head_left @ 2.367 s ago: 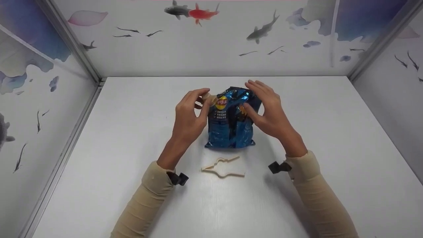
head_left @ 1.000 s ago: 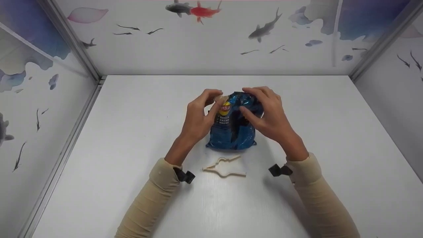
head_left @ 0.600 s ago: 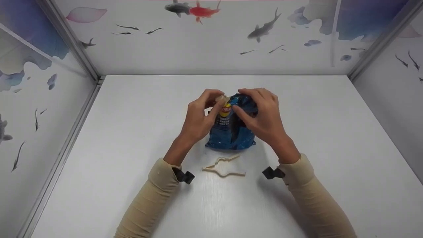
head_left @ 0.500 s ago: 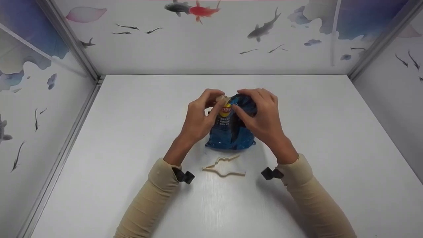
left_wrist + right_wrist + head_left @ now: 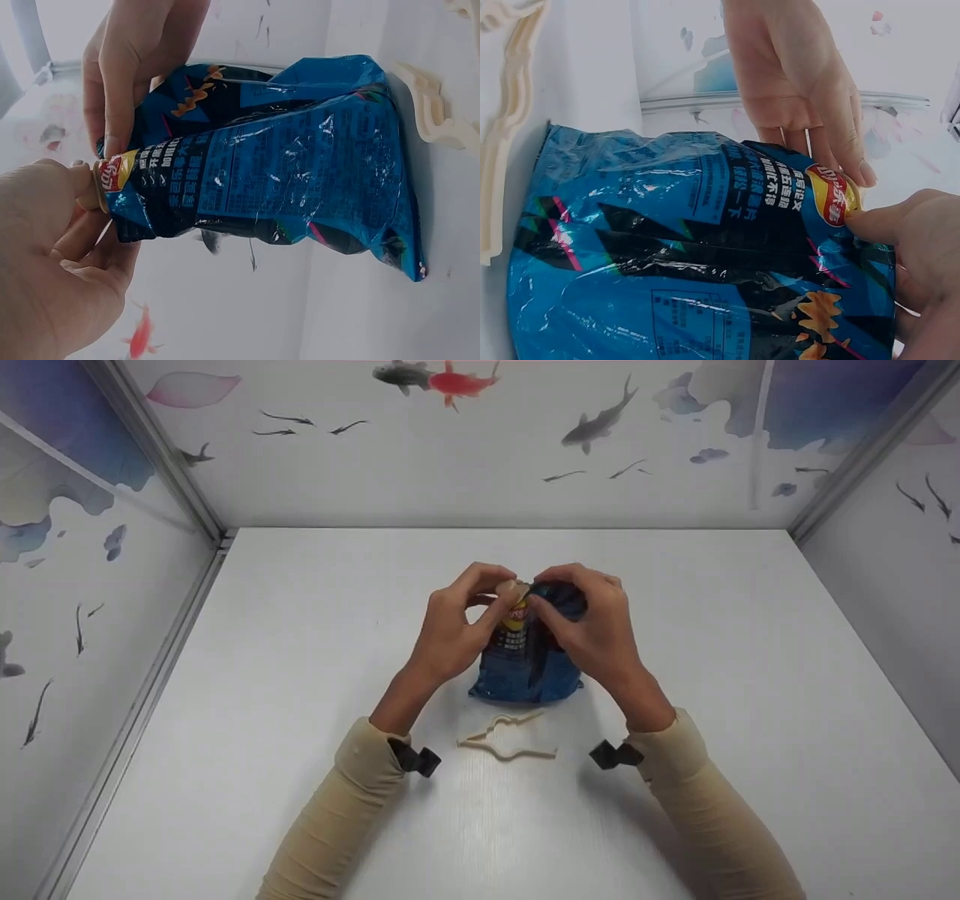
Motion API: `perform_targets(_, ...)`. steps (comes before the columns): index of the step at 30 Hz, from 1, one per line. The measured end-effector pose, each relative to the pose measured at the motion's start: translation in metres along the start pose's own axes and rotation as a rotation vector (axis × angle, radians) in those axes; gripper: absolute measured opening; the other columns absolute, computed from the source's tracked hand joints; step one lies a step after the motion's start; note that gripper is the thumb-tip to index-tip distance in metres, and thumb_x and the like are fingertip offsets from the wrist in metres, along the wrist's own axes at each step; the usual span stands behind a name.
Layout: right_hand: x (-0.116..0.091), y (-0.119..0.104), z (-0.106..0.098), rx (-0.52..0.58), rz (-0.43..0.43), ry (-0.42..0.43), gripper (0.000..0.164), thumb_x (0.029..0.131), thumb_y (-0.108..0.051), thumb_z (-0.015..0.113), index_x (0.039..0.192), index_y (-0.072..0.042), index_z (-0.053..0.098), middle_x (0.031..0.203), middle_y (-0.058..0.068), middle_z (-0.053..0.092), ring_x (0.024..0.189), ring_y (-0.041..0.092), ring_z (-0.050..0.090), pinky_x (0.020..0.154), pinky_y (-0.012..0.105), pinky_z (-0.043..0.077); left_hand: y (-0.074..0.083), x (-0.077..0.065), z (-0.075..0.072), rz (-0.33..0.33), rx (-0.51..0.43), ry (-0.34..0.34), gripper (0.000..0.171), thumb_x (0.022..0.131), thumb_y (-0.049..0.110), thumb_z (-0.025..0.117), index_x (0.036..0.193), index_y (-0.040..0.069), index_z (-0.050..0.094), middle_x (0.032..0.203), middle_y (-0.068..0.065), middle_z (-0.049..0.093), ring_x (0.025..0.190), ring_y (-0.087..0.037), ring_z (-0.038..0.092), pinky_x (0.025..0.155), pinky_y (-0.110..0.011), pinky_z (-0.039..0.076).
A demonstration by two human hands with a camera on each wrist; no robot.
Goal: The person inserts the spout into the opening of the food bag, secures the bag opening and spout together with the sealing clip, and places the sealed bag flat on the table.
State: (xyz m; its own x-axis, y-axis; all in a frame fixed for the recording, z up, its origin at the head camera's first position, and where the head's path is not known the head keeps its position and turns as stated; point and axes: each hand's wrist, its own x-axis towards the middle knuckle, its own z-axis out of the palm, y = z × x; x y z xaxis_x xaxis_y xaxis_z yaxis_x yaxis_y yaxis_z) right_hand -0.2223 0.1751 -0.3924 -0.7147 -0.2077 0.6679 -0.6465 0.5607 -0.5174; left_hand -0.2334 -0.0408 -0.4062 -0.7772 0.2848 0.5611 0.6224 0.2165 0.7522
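A blue chip bag point(image 5: 529, 679) stands upright on the white table, its top between the two hands. The left hand point(image 5: 454, 634) pinches a small beige piece point(image 5: 508, 588) at the bag's upper left corner; fingers partly hide it. Across from it, the right hand point(image 5: 598, 622) grips the bag's top, thumb on the near face beside the yellow and red logo point(image 5: 831, 196). In the left wrist view the bag narrows toward the fingertips. Nearer the front, a beige bag clip point(image 5: 506, 757) lies spread apart on the table.
White panels point(image 5: 480, 480) printed with fish and leaves enclose the table point(image 5: 300, 660) at the back and sides, joined by grey metal corner posts. A small black device point(image 5: 420, 759) sits at each cuff.
The left hand with the beige piece has moved right and the right hand left, so they nearly meet. The bag's top is now gathered narrower. The clip on the table stays put.
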Motion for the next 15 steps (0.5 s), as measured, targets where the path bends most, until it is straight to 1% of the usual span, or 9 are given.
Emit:
perform_targets(3,0.0010,-0.0015,-0.0011,0.043,0.000,-0.021,0.027,0.101,-0.020,0.079,0.125,-0.008,0.075,0.119,0.006,0.079,0.111,0.020,0.075,0.105,0.042,0.057,0.0004,0.0002,0.0009,0.003,0.006,0.005,0.029,0.112,0.031,0.063,0.133,0.011,0.067,0.126,0.000,0.075,0.123,-0.007,0.072,0.101,-0.031,0.061)
perform_targets(5,0.0013,-0.0014,-0.0020,0.052,0.005,-0.040,0.028,0.102,-0.020,0.079,0.127,-0.008,0.075,0.120,0.006,0.079,0.112,0.017,0.075,0.100,0.039,0.062,0.0002,0.0000,0.0015,0.003,0.016,0.012,0.029,0.112,0.033,0.063,0.132,0.013,0.068,0.125,0.001,0.075,0.123,-0.007,0.072,0.101,-0.032,0.061)
perform_targets(10,0.0020,0.0008,-0.0054,0.042,0.021,-0.072,0.025,0.103,-0.020,0.077,0.126,-0.011,0.076,0.119,0.004,0.080,0.111,0.015,0.076,0.097,0.038,0.063,-0.0005,-0.0003,0.0022,0.008,0.011,0.019,0.028,0.112,0.033,0.063,0.133,0.015,0.067,0.128,0.004,0.076,0.126,-0.006,0.071,0.101,-0.034,0.060)
perform_targets(15,0.0022,0.0019,-0.0075,0.057,0.041,-0.075,0.021,0.102,-0.018,0.078,0.122,-0.014,0.080,0.116,0.001,0.082,0.108,0.016,0.078,0.094,0.039,0.065,-0.0012,-0.0002,0.0020,0.028,-0.012,0.008,0.027,0.112,0.030,0.062,0.134,0.015,0.066,0.131,0.004,0.078,0.128,-0.005,0.070,0.102,-0.034,0.059)
